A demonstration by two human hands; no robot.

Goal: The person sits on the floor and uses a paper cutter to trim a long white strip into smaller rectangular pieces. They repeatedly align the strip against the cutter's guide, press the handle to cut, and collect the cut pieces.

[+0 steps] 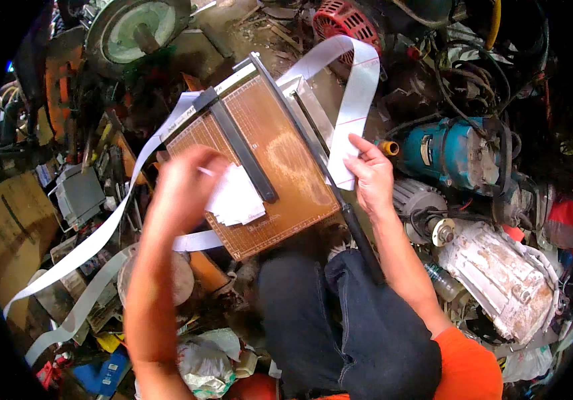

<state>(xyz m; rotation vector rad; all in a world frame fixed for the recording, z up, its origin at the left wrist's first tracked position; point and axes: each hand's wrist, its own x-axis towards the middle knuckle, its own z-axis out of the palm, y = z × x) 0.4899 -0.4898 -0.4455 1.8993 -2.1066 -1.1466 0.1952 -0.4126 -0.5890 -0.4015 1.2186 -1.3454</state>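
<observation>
A paper cutter (pixel 286 150) with a worn brown board lies at a slant above my knees. Its long black blade arm (pixel 313 143) runs down the right side to a handle beside my leg. My right hand (pixel 373 175) grips the edge of a white paper strip (pixel 356 100) that loops up beyond the cutter's right side. Over the board's left part, my left hand (pixel 193 173) is smeared by motion, so its fingers are unclear. Close by it lies a stack of small white paper pieces (pixel 238 197). A dark bar (pixel 241 150) crosses the board.
Long white paper bands (pixel 110 223) trail off to the left. At right stand a teal power tool (pixel 453 152), a grey finned motor (pixel 418 203) and a dirty white casing (pixel 496 280). A red slotted cover (pixel 346 27) and a round green-grey wheel (pixel 141 33) lie at the far side.
</observation>
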